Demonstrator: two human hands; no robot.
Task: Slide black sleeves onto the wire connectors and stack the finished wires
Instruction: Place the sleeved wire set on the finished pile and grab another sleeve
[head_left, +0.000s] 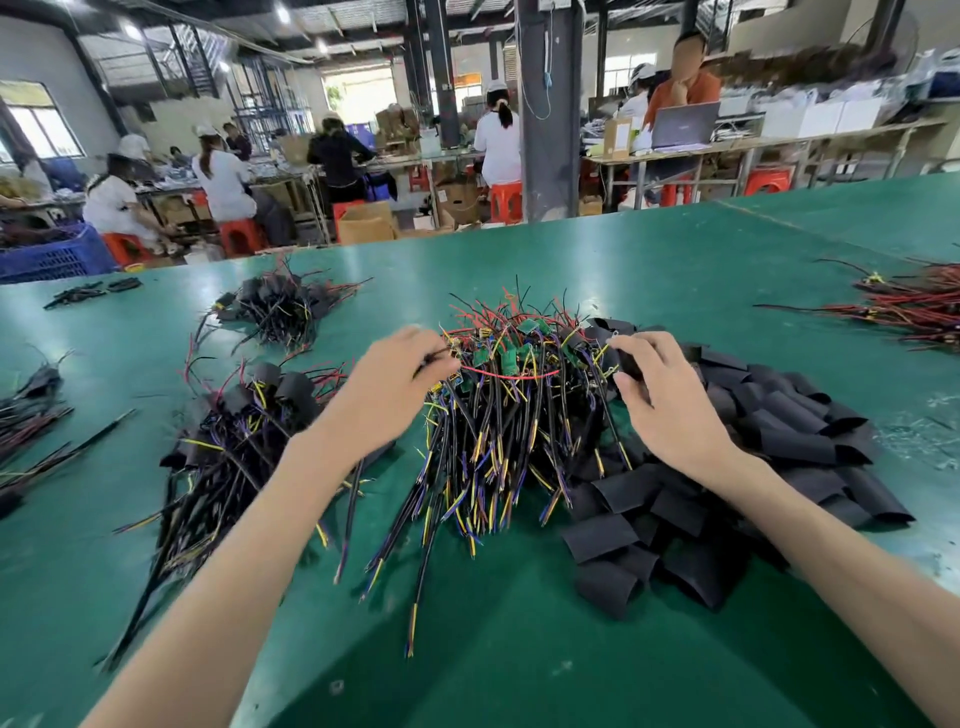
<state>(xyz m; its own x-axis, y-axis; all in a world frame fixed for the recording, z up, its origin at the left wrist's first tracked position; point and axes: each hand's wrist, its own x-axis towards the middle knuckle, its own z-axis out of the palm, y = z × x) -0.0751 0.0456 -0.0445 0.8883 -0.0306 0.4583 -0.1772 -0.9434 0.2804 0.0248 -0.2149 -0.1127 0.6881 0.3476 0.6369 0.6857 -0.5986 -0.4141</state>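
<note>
A heap of unsleeved wires (498, 426) with small green circuit boards lies at the middle of the green table (519, 649). My left hand (395, 384) reaches into its far left side and pinches a thin black wire. My right hand (665, 400) hovers over the heap's right edge and grips a black sleeve (626, 364) between thumb and fingers. A large pile of loose black sleeves (753, 467) lies to the right. A stack of sleeved wires (234, 441) lies to the left, under my left forearm.
Another bundle of sleeved wires (280, 306) sits further back left. Red and black wires (909, 306) lie at the far right, more bundles (26, 415) at the left edge. A blue crate (57, 254) and several seated workers are beyond the table.
</note>
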